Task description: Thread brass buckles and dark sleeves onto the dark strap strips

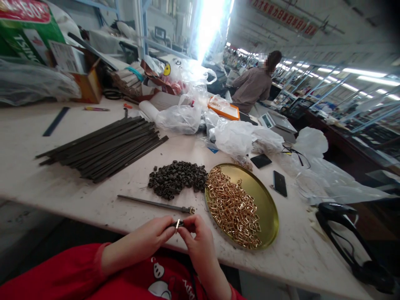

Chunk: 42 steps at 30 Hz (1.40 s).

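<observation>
My left hand and my right hand meet at the table's near edge, both pinched on a small gold buckle with a dark loop. Just beyond them lies one dark strap with a gold buckle on its end. A heap of small dark loops sits behind that. To the right, a round gold tray holds a pile of gold buckles. A bundle of long dark straps lies at the left.
Two dark phones lie right of the tray. Crumpled plastic bags and boxes crowd the back of the white table. A black cable or strap lies at the right edge. Another person sits beyond, facing away.
</observation>
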Available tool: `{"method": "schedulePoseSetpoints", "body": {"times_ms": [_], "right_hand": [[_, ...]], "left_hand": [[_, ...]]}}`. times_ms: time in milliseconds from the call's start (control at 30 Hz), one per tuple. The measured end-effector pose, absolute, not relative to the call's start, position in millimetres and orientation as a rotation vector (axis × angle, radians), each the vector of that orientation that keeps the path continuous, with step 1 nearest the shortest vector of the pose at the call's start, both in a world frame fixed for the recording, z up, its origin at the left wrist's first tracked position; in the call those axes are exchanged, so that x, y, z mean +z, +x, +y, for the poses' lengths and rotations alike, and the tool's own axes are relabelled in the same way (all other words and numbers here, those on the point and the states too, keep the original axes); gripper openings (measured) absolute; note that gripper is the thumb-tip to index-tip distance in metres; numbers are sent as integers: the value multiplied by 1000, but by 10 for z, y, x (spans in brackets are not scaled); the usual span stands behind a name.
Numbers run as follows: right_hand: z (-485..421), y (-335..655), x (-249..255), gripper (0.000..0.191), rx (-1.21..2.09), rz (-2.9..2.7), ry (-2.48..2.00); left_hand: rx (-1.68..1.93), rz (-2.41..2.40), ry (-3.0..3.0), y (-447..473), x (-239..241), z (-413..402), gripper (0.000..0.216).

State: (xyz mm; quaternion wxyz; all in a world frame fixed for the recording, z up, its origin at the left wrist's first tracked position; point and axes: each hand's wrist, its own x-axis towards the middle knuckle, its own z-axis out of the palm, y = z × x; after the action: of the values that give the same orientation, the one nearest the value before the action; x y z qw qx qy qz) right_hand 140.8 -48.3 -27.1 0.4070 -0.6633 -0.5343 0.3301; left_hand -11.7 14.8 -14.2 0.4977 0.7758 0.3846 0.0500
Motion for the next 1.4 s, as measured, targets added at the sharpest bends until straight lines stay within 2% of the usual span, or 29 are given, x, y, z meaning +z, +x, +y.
{"method": "schedulePoseSetpoints", "body": {"times_ms": [33, 200, 267, 400, 500, 833, 1000, 1167, 1300, 1400], "right_hand": [[-500, 1388, -289, 2, 775, -1381, -1639], [-591, 1282, -354, 22, 501, -1588, -1498], [-594, 1271, -354, 21, 460, -1586, -1493], [-550, 1297, -330, 14, 620, -1413, -1522], [-536, 1291, -305, 14, 763, -1303, -1537], [-489, 1267, -280, 20, 877, -1349, -1559], [-489, 1214, -365, 27, 930, -1459, -1516], [-466, 1280, -372, 30, 921, -1464, -1492], [-395, 1332, -379, 23, 960, -1387, -1522], [-373, 1321, -377, 27, 1004, -1355, -1497]], "left_hand": [[145, 942, 1861, -114, -147, 154, 32], [221, 971, 1816, -112, -99, 129, 35], [225, 958, 1799, -123, -64, 96, 36], [250, 967, 1732, -156, -37, 52, 36], [279, 1015, 1724, -169, -72, 66, 28], [297, 1104, 1739, -191, -149, 101, 21], [327, 1015, 1628, -189, -142, 120, 38], [333, 996, 1662, -221, -229, 181, 40], [304, 998, 1670, -238, -248, 204, 41], [296, 1025, 1679, -238, -227, 228, 42]]}}
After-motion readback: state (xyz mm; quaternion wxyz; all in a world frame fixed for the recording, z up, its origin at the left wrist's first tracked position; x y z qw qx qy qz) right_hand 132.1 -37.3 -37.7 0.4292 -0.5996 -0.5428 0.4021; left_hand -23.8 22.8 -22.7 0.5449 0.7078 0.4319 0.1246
